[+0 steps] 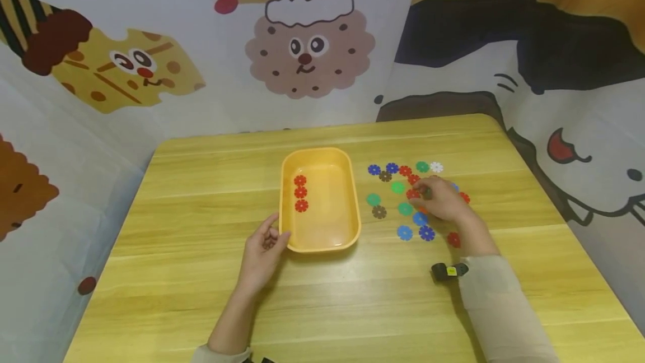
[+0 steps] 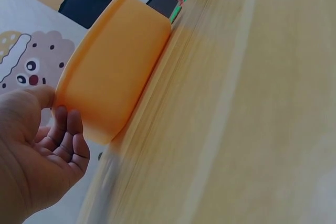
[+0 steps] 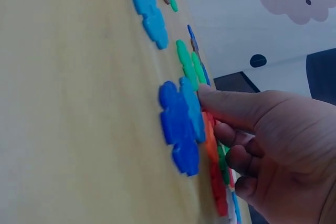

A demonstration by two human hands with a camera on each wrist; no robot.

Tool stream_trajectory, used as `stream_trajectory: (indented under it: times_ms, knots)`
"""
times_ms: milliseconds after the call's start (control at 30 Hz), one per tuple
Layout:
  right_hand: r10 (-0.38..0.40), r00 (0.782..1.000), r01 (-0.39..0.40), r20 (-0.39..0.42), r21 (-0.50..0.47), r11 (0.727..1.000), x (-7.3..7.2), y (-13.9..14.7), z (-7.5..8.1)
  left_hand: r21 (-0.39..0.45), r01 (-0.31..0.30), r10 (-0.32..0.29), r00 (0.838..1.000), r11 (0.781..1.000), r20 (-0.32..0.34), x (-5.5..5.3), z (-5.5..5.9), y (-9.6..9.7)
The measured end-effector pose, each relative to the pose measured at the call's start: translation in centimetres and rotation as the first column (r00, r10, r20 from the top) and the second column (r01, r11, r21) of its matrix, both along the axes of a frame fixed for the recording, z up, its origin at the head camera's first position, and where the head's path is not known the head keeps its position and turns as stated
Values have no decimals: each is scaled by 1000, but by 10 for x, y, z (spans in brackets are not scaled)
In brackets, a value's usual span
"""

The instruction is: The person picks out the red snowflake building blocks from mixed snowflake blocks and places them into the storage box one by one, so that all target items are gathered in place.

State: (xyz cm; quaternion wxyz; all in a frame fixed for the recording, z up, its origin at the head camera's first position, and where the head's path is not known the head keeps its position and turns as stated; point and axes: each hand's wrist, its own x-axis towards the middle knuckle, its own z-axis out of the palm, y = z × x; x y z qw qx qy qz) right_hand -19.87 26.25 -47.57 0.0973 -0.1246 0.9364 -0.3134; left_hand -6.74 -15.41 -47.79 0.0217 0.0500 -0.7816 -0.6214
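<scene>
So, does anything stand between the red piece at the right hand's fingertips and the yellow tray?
Nothing tall visible. A light-green piece and a darker green piece lie flat roughly between, then comes the raised right rim of the yellow tray.

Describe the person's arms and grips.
Both sleeves are pale beige fabric. The left grip and right grip are bare, ungloved. A small black device with a yellow label sits by the right cuff; a black part shows near the left cuff.
</scene>
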Motion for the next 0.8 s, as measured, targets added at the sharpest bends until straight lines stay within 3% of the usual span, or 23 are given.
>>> stream_trajectory:
  times_ms: [300,800]
  knots:
    - [15,999,-15,35,-6,1000,-2,-4,6,-3,-4,4,1000,1000,14,0,-2,-1]
    - [14,1000,-13,22,-54,998,-3,-1,0,5,-4,4,1000,1000,4,-1,0,0]
